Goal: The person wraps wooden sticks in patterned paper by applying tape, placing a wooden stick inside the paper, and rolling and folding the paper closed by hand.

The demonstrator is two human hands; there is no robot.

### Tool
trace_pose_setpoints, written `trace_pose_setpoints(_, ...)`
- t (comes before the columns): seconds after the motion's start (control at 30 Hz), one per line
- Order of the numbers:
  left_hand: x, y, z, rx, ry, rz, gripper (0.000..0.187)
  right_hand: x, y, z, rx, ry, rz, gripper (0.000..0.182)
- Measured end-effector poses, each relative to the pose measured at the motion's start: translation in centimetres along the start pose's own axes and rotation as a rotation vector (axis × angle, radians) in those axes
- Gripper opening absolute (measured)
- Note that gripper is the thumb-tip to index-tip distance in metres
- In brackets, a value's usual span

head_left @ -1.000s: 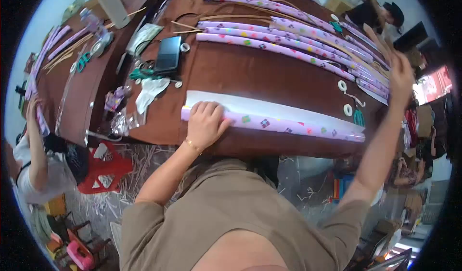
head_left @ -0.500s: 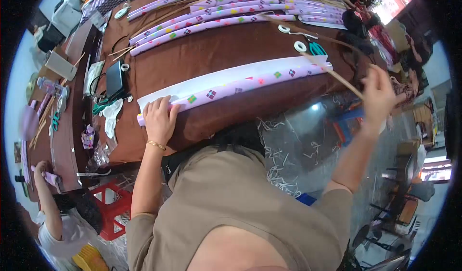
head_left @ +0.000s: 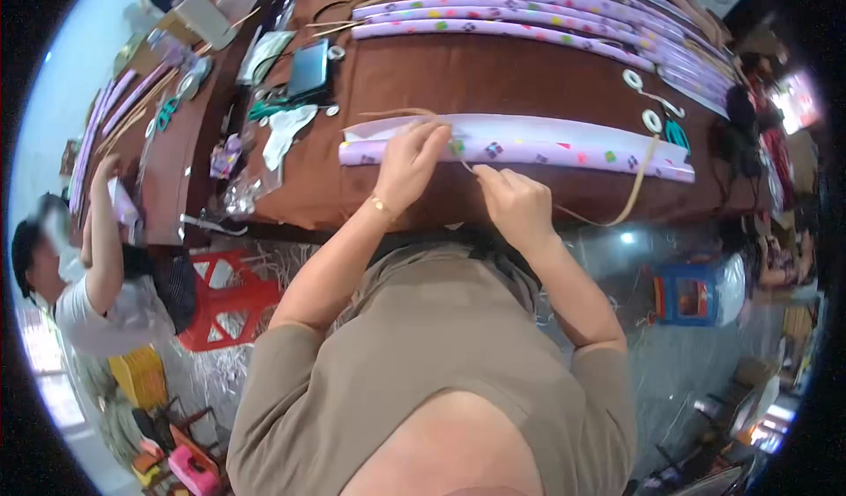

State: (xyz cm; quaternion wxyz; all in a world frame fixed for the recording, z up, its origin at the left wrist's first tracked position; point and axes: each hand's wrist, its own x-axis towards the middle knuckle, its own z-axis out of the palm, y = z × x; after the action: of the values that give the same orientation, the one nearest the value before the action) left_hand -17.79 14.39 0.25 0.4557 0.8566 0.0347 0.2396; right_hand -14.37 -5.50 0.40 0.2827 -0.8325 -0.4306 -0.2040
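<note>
A roll of lilac patterned wrapping paper [head_left: 564, 159] lies across the brown-covered table in front of me, its white-backed edge partly unrolled along the far side. My left hand [head_left: 410, 166] is at the left part of the roll, fingers closed on a thin tan strip [head_left: 641, 179]. Just to the right, in front of the roll, my right hand [head_left: 517, 203] pinches the same strip. One end of the strip pokes out left beyond my left hand; the other loops out right and lies over the roll's right part. The short piece between my hands is blurred.
Several finished-looking lilac rolls [head_left: 502, 27] lie along the table's far side. White tape rolls [head_left: 651, 121] and green scissors [head_left: 676, 134] sit to the right. A dark tablet-like object [head_left: 309, 66] lies left. A person [head_left: 106, 267] works at the left table, beside a red stool [head_left: 227, 298].
My right hand has come in from the far right to beside my left hand, bringing the tan strip. My left hand has gone from lying on the roll to gripping the strip. The view has shifted.
</note>
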Motion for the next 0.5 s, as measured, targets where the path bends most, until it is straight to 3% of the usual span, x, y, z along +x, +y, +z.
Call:
trace_pose_setpoints(0.1,0.3,-0.7,0.2,-0.144,0.028,-0.058,0.028,-0.5,0.2,0.2,0.011,-0.023,-0.033,0.014)
trace_pose_setpoints(0.17,0.7,-0.9,0.1,-0.242,0.019,-0.198,0.026,-0.7,0.5,-0.2,-0.009,-0.048,-0.050,0.015)
trace_pose_setpoints(0.3,1.3,-0.7,0.1,-0.247,0.038,-0.252,0.024,-1.7,1.6,-1.1,-0.006,-0.100,-0.079,0.021)
trace_pose_setpoints(0.5,1.2,-1.6,0.4,-0.320,-0.013,-0.300,0.018,-1.8,3.0,-2.5,0.215,-0.167,0.079,0.021)
